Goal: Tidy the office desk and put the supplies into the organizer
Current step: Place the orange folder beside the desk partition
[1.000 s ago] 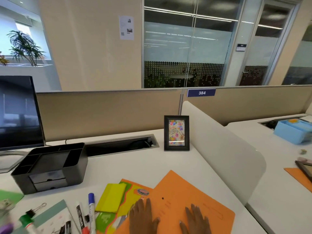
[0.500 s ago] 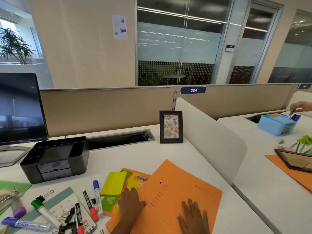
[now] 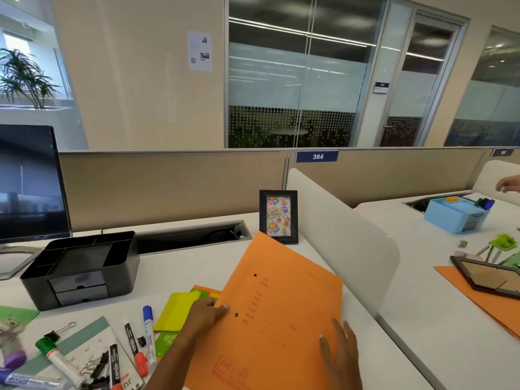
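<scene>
Rising from where it lay flat, the orange folder (image 3: 281,299) is pinched at its left edge by the left hand (image 3: 208,311), the right hand (image 3: 340,350) lying flat-fingered on it, while the black organizer (image 3: 81,266) at far left stands empty.

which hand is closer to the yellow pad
Left. The left hand holds the orange folder right beside the yellow pad; the right hand rests on the folder, farther right.
</scene>
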